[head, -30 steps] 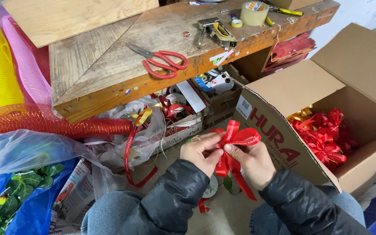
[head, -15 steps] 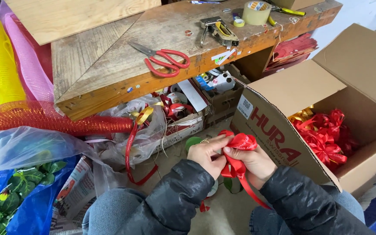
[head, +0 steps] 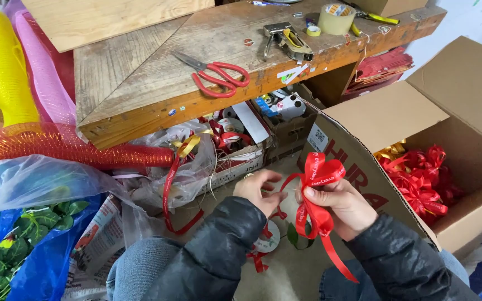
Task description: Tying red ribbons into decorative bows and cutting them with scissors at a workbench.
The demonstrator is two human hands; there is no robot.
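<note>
My right hand pinches a red ribbon bow at its middle, loops standing above the fingers and a long tail hanging down past my sleeve. My left hand sits just to the left, fingertips touching a thin strand of the same red ribbon near the bow. Both arms wear dark padded sleeves. A spool with red ribbon lies on the floor below the hands.
An open cardboard box at right holds several finished red bows. A wooden workbench carries red-handled scissors, a stapler and a tape roll. Mesh rolls, plastic bags and ribbon clutter lie at left.
The bow has risen and its loops have spread out above my right hand. My left hand has drawn slightly away to the left, now touching only a thin strand.
</note>
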